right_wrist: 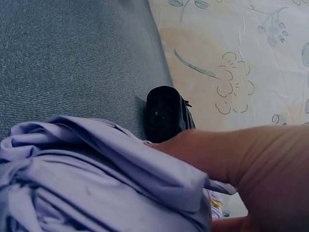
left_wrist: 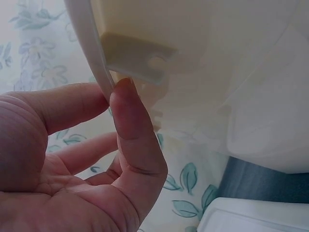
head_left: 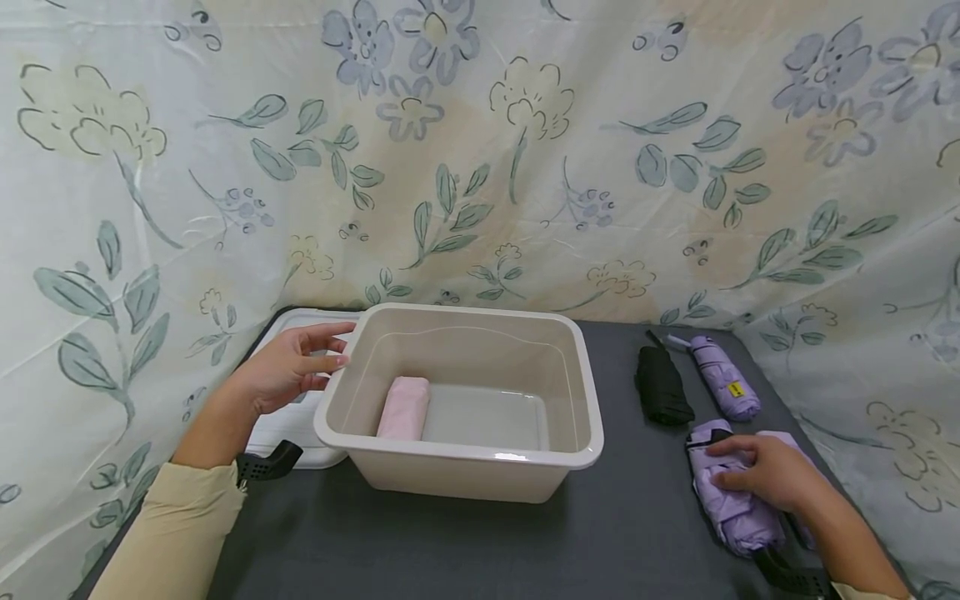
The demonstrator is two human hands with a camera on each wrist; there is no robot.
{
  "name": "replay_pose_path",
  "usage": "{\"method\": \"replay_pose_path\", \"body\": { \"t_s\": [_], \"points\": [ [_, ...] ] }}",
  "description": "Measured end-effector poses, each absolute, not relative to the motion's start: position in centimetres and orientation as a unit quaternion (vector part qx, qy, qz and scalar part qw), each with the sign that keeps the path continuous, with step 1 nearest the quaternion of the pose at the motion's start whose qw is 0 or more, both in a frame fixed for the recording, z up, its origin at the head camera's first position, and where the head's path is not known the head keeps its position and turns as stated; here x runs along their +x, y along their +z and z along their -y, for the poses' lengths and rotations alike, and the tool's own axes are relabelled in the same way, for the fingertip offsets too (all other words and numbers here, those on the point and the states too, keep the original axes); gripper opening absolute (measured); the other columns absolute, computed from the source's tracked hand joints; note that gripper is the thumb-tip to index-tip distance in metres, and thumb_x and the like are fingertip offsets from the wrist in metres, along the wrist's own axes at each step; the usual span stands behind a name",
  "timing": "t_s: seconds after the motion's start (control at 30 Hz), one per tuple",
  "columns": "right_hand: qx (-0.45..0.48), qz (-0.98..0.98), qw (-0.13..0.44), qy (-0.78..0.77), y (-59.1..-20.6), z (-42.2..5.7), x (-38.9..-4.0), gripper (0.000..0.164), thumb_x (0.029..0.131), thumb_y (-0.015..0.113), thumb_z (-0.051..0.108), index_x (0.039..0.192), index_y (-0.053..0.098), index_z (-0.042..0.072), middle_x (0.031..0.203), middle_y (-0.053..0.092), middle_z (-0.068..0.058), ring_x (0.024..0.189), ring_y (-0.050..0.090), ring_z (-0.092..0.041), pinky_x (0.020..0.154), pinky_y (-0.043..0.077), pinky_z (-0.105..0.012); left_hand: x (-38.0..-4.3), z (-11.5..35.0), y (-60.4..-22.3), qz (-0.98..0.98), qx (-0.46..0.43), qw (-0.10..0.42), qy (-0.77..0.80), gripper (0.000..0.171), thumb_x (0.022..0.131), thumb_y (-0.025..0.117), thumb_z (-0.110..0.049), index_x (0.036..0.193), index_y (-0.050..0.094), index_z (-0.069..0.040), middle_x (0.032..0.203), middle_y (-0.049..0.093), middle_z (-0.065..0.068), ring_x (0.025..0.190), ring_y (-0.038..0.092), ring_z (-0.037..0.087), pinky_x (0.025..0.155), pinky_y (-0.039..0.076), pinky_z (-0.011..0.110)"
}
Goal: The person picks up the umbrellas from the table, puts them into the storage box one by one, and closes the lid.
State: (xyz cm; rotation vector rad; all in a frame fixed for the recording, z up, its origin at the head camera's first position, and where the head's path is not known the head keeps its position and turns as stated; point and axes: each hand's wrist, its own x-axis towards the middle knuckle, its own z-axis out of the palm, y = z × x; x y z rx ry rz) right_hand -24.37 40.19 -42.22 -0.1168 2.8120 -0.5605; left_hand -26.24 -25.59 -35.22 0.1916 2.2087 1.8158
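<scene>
Two hands (head_left: 296, 367) (head_left: 776, 473) grip: left, beige tub (head_left: 461, 477); right, purple umbrella (head_left: 731, 517).

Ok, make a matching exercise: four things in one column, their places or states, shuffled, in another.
1. Beige rectangular plastic tub
2. Pink oblong block
3. Black cylindrical folded umbrella
4. Rumpled lilac fabric bundle

A. Untouched, right of the tub
B. Held by the right hand
C. Inside the tub
D. Pinched at one edge by the left hand

Pairs: 1-D, 2-C, 3-A, 4-B
</scene>
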Motion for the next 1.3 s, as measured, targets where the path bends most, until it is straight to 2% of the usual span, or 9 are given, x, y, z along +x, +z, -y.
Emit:
{"method": "replay_pose_path", "body": {
  "t_s": [0.2, 0.4, 0.5, 0.6, 0.7, 0.83, 0.97, 1.17, 1.3],
  "points": [
    [-0.03, -0.962, 0.153, -0.224, -42.2, -40.1, -24.3, 0.053, 0.085, 0.082, 0.04, 0.125, 0.072, 0.007, 0.119, 0.065, -0.032, 0.101, 0.061, -0.036, 0.078, 0.053, -0.046, -26.2, 25.5, -35.2, -0.761, 0.069, 0.141, 0.629, 0.069, 0.1, 0.066, -0.011, 0.159, 0.032, -0.002, 0.12, 0.056, 0.006, 0.097, 0.067, 0.01, 0.079, 0.061, 0.027],
    [-0.032, -0.961, 0.155, -0.227, -42.1, -40.1, -24.6, 0.053, 0.081, 0.086, 0.034, 0.124, 0.073, 0.007, 0.112, 0.066, -0.022, 0.093, 0.053, -0.027, 0.074, 0.046, -0.034, -26.2, 25.5, -35.2, -0.76, 0.066, 0.142, 0.631, 0.069, 0.099, 0.066, -0.01, 0.159, 0.033, -0.001, 0.12, 0.057, 0.007, 0.095, 0.066, 0.009, 0.077, 0.06, 0.026],
    [-0.031, -0.961, 0.159, -0.225, -42.2, -40.2, -24.8, 0.054, 0.08, 0.086, 0.035, 0.124, 0.073, 0.007, 0.121, 0.064, -0.03, 0.099, 0.056, -0.032, 0.077, 0.049, -0.038, -26.4, 25.6, -35.2, -0.76, 0.066, 0.143, 0.63, 0.069, 0.099, 0.067, -0.011, 0.159, 0.033, -0.002, 0.12, 0.057, 0.007, 0.095, 0.066, 0.01, 0.077, 0.06, 0.026],
    [-0.031, -0.962, 0.159, -0.221, -42.2, -40.1, -24.8, 0.056, 0.079, 0.087, 0.038, 0.125, 0.073, 0.008, 0.131, 0.059, -0.037, 0.109, 0.059, -0.041, 0.084, 0.052, -0.048, -26.5, 25.6, -35.2, -0.761, 0.067, 0.143, 0.629, 0.069, 0.099, 0.067, -0.01, 0.159, 0.033, -0.002, 0.12, 0.057, 0.007, 0.096, 0.066, 0.01, 0.077, 0.06, 0.027],
    [-0.026, -0.96, 0.164, -0.224, -42.2, -40.0, -24.8, 0.059, 0.078, 0.087, 0.042, 0.127, 0.072, 0.011, 0.136, 0.055, -0.039, 0.117, 0.057, -0.049, 0.09, 0.05, -0.058, -26.5, 25.7, -35.1, -0.761, 0.067, 0.143, 0.629, 0.069, 0.099, 0.067, -0.01, 0.159, 0.033, -0.002, 0.121, 0.057, 0.007, 0.096, 0.067, 0.01, 0.078, 0.061, 0.027],
    [-0.033, -0.958, 0.16, -0.234, -42.1, -39.8, -24.6, 0.061, 0.078, 0.087, 0.044, 0.128, 0.072, 0.013, 0.139, 0.054, -0.038, 0.124, 0.052, -0.055, 0.093, 0.048, -0.064, -26.6, 25.8, -35.1, -0.76, 0.066, 0.144, 0.631, 0.069, 0.099, 0.067, -0.011, 0.159, 0.033, -0.002, 0.121, 0.056, 0.008, 0.096, 0.067, 0.01, 0.078, 0.061, 0.028],
    [-0.055, -0.955, 0.148, -0.251, -42.0, -39.5, -24.2, 0.06, 0.08, 0.086, 0.041, 0.13, 0.071, 0.012, 0.14, 0.056, -0.035, 0.128, 0.05, -0.057, 0.095, 0.047, -0.065, -26.7, 25.7, -35.3, -0.76, 0.064, 0.146, 0.63, 0.069, 0.099, 0.067, -0.011, 0.158, 0.033, -0.002, 0.12, 0.056, 0.007, 0.095, 0.066, 0.01, 0.078, 0.061, 0.027],
    [-0.061, -0.952, 0.137, -0.268, -41.7, -39.1, -23.8, 0.059, 0.083, 0.084, 0.041, 0.132, 0.069, 0.011, 0.139, 0.058, -0.032, 0.126, 0.053, -0.052, 0.093, 0.048, -0.061, -26.7, 25.7, -35.3, -0.76, 0.067, 0.145, 0.63, 0.069, 0.099, 0.067, -0.01, 0.158, 0.034, -0.002, 0.119, 0.056, 0.006, 0.096, 0.066, 0.01, 0.079, 0.061, 0.028],
    [-0.054, -0.95, 0.138, -0.273, -41.3, -39.0, -23.7, 0.06, 0.084, 0.083, 0.041, 0.134, 0.068, 0.013, 0.143, 0.055, -0.032, 0.13, 0.05, -0.053, 0.095, 0.045, -0.065, -26.6, 25.7, -35.1, -0.758, 0.071, 0.144, 0.632, 0.069, 0.099, 0.066, -0.009, 0.159, 0.033, -0.001, 0.117, 0.058, 0.005, 0.095, 0.067, 0.009, 0.079, 0.061, 0.028]
  ]
}}
